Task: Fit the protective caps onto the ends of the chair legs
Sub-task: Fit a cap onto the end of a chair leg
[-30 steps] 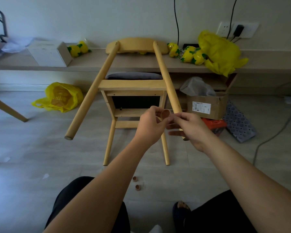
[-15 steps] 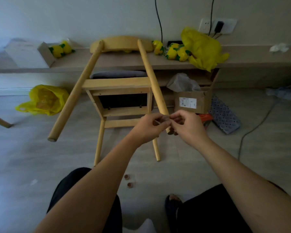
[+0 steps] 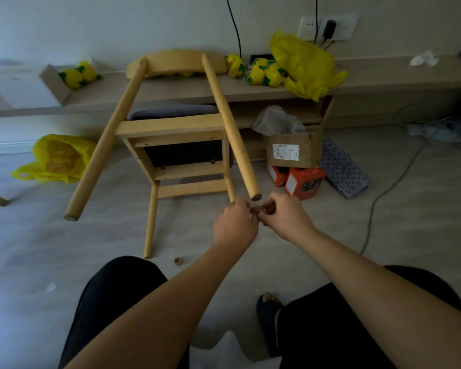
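A light wooden chair (image 3: pixel 171 126) lies tipped, its backrest on a low shelf and its legs pointing toward me. The right thick leg (image 3: pixel 234 139) ends at a bare round tip (image 3: pixel 255 196); the left thick leg (image 3: pixel 101 145) ends at the left. My left hand (image 3: pixel 234 225) and my right hand (image 3: pixel 282 217) meet just below that right tip, both pinching a small brown cap (image 3: pixel 256 208) between their fingertips. Another brown cap (image 3: pixel 178 261) lies on the floor near my knee.
A cardboard box (image 3: pixel 293 147) and orange boxes (image 3: pixel 302 182) stand right of the chair, beside a dotted grey mat (image 3: pixel 341 169). A yellow bag (image 3: pixel 56 158) lies on the floor at the left. A grey cable (image 3: pixel 383 193) runs across the floor. My legs (image 3: pixel 117 302) fill the foreground.
My view has shifted, so the chair sits further left and higher. Both hands with the cap have dropped just below the right leg's tip, which now shows uncovered.
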`<control>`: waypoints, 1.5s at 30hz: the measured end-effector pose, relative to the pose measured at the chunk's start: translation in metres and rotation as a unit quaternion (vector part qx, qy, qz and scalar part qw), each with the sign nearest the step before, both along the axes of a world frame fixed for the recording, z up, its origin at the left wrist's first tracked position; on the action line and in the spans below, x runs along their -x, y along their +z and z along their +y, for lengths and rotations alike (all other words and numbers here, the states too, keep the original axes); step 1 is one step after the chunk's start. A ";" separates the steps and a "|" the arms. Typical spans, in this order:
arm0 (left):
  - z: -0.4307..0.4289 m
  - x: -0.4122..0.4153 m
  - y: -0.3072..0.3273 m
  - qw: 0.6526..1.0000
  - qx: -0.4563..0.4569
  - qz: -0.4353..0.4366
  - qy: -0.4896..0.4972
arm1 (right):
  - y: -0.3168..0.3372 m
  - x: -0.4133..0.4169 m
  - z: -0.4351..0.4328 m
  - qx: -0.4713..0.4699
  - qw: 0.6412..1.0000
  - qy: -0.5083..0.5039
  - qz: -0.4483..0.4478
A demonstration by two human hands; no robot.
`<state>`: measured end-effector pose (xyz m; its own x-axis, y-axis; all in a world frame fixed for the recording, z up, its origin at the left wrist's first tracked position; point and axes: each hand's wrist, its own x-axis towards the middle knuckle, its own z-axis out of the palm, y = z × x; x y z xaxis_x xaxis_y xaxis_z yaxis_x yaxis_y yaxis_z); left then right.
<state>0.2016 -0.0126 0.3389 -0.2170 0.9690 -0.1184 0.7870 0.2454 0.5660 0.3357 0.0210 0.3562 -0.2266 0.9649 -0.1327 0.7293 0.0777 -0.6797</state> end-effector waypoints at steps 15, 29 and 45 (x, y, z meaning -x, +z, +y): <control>0.016 0.005 0.005 0.998 -0.013 0.059 -0.011 | -0.007 0.006 0.014 -0.070 0.997 0.005 -0.013; 0.028 0.000 0.005 0.999 0.033 -0.019 0.021 | -0.014 0.003 0.026 -0.083 0.972 0.048 -0.216; 0.034 0.011 0.003 0.993 -0.007 0.104 -0.059 | -0.012 -0.011 0.035 -0.139 0.959 0.107 -0.223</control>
<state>0.1902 0.0213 0.3419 -0.1194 0.9904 -0.0695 0.9100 0.1371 0.3912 0.3465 0.0559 0.3439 -0.4039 0.9148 -0.0077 0.8900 0.3910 -0.2345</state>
